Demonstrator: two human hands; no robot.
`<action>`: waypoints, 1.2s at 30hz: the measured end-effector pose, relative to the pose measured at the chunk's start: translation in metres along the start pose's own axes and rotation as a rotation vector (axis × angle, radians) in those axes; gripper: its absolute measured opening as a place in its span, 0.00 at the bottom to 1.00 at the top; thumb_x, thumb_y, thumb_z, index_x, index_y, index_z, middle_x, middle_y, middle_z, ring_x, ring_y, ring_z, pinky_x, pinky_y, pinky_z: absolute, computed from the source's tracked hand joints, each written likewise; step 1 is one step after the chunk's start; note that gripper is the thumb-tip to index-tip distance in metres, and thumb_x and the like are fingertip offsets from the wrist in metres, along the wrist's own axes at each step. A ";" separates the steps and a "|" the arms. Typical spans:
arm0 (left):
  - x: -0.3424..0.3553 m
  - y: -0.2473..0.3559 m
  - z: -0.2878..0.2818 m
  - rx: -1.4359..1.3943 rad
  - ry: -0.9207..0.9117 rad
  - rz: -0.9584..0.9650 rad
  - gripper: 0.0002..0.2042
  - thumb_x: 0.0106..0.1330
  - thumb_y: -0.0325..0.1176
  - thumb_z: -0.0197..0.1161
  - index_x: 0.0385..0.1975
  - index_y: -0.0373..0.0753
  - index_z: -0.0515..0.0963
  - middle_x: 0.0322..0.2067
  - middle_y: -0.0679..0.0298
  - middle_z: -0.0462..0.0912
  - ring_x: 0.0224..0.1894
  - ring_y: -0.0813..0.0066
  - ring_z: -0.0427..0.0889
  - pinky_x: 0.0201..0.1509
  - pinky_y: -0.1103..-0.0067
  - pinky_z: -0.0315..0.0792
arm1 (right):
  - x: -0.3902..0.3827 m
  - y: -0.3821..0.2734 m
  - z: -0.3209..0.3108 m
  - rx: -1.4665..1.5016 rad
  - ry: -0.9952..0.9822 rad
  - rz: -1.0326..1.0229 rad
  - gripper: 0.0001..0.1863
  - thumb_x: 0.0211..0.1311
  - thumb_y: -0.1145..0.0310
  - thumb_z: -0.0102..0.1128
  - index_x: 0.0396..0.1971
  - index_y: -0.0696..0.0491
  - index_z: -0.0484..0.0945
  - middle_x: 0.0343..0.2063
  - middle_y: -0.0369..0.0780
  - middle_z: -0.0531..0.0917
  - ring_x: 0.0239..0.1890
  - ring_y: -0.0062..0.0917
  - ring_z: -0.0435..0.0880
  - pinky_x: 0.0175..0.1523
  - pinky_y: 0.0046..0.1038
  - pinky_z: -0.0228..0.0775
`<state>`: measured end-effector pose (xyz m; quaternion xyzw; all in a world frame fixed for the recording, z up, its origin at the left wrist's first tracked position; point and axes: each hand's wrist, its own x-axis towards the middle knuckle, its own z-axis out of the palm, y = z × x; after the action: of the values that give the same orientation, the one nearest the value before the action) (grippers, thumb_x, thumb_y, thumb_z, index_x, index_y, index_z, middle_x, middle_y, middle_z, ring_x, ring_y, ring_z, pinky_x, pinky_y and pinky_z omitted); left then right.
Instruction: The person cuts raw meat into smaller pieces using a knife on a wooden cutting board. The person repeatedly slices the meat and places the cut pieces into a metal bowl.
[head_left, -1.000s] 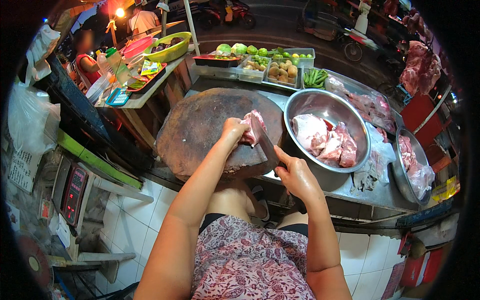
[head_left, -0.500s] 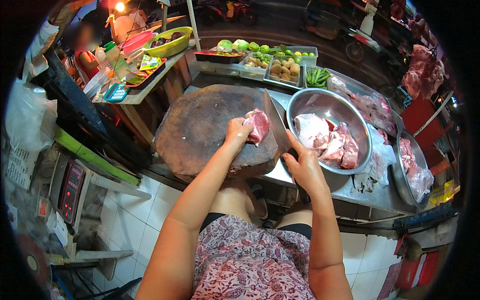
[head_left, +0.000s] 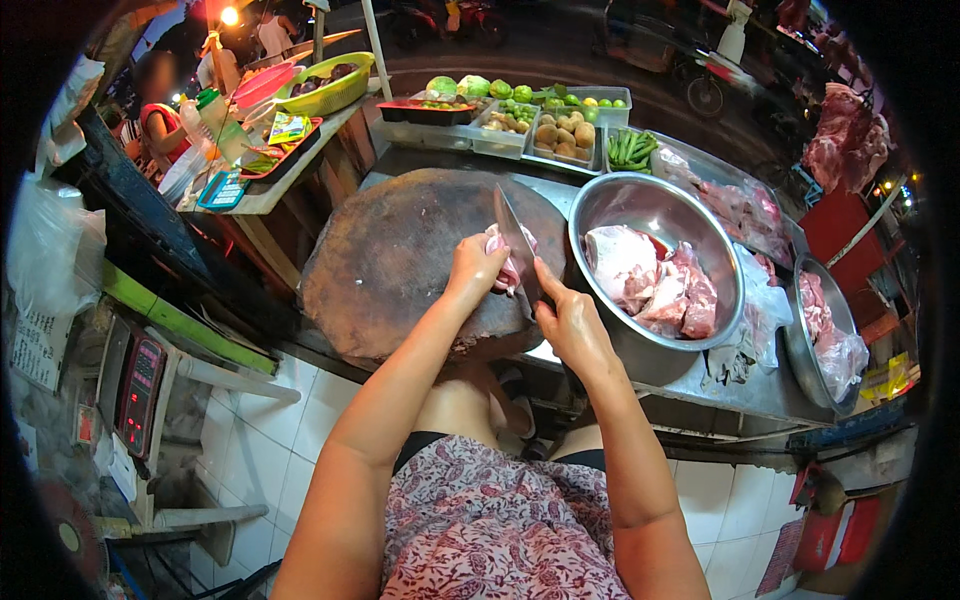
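My left hand is closed on a piece of raw pinkish meat, which lies on the right half of a round, worn wooden chopping block. My right hand grips a large knife, whose blade lies across the meat, close beside my left fingers. Just right of the block stands a steel bowl holding several larger pieces of raw meat.
Behind the block are plastic containers of vegetables; at left, a side table holds a yellow basket. At right are meat in a steel basin and hanging meat. A scale stands lower left. People are beyond the stall.
Half a second ago the blade was raised clear to the right of the meat; it has moved left onto it again. My left hand has shifted slightly left with the meat.
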<state>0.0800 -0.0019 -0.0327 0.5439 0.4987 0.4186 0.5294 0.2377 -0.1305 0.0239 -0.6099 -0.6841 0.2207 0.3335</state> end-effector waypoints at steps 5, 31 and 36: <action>-0.001 -0.002 0.000 0.090 0.029 0.047 0.09 0.63 0.24 0.57 0.39 0.26 0.77 0.28 0.57 0.83 0.23 0.73 0.84 0.21 0.79 0.80 | 0.001 0.001 0.002 -0.028 0.032 -0.057 0.31 0.58 0.75 0.56 0.65 0.51 0.68 0.22 0.59 0.78 0.27 0.55 0.81 0.35 0.47 0.71; -0.036 0.013 0.028 0.384 0.286 0.254 0.08 0.58 0.27 0.62 0.33 0.28 0.76 0.29 0.47 0.82 0.33 0.53 0.84 0.39 0.65 0.76 | -0.018 -0.006 0.004 -0.071 -0.045 0.050 0.35 0.55 0.80 0.56 0.67 0.52 0.65 0.27 0.62 0.77 0.32 0.55 0.81 0.39 0.44 0.72; -0.045 0.046 0.012 0.884 0.332 0.479 0.11 0.56 0.31 0.66 0.32 0.31 0.76 0.41 0.44 0.80 0.44 0.45 0.81 0.50 0.59 0.74 | -0.015 -0.013 0.000 -0.163 -0.017 -0.056 0.35 0.54 0.80 0.54 0.67 0.53 0.65 0.24 0.61 0.76 0.28 0.54 0.81 0.37 0.45 0.72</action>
<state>0.0899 -0.0453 0.0155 0.7404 0.5664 0.3580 0.0528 0.2289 -0.1468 0.0302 -0.6137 -0.7194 0.1601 0.2830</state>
